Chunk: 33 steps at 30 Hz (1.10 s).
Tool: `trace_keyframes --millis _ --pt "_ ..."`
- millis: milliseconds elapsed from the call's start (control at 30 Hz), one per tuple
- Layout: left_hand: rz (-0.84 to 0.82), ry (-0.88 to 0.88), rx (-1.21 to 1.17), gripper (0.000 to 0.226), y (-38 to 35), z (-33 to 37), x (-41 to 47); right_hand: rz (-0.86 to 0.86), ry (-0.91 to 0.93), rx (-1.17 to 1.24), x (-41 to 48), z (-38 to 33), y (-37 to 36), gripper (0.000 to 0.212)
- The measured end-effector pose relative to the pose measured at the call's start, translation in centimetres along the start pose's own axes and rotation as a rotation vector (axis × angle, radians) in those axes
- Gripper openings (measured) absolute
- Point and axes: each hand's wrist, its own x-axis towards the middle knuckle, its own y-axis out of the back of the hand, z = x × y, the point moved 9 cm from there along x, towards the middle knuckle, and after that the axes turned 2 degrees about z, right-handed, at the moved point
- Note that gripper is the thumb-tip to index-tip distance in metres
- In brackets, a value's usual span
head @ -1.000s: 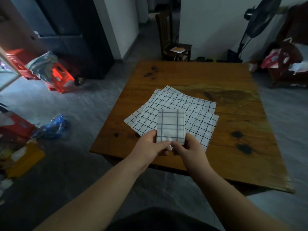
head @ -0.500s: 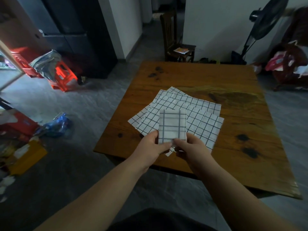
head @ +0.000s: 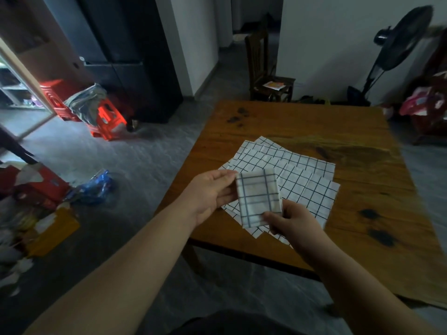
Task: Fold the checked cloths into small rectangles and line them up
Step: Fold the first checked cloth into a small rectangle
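Presently held: folded cloth (head: 258,197), a small checked rectangle, lifted clear of the table (head: 350,131) and hovering over the near left part of the flat cloths.
Left hand (head: 210,194): gripping; thumb on top at the far left corner, fingers curled beneath the left edge.
Right hand (head: 294,224): gripping; thumb pinches the near right corner from above, remaining fingers hidden under the fabric.
Flat cloths (head: 304,180): several unfolded checked squares, overlapping in a loose fan on the near left half of the table; exact count unclear.
Step in hand (judged): one cloth folded and awaiting placement; no row of finished rectangles visible yet.
Handling (judged): light, thin, limp fabric; not fragile, not slippery; layers likely to spring open if released without pressing.
Where to hold (judged): opposite corners or edges, pinching through all layers so the fold keeps its shape; flatten with a palm once laid down.
Free space: bare wood to the right and far side of the fan, suited to a row.
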Motion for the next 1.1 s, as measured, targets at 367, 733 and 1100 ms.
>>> trace_keyframes --millis 367,733,1100 --pt "-0.164 0.171 0.226 0.027 1.5 -4.8 -0.5 -0.089 -0.048 -0.056 1.1 0.9 -3.1 0.010" --pt "0.180 0.015 -0.084 0.017 15.4 -1.0 -3.0 -0.369 -0.053 -0.119 3.7 -3.8 -15.4 0.012" --pt "0.385 -0.046 -0.141 0.016 40.1 2.9 -9.5 -0.309 -0.023 -0.055 9.6 -12.7 -39.9 0.013"
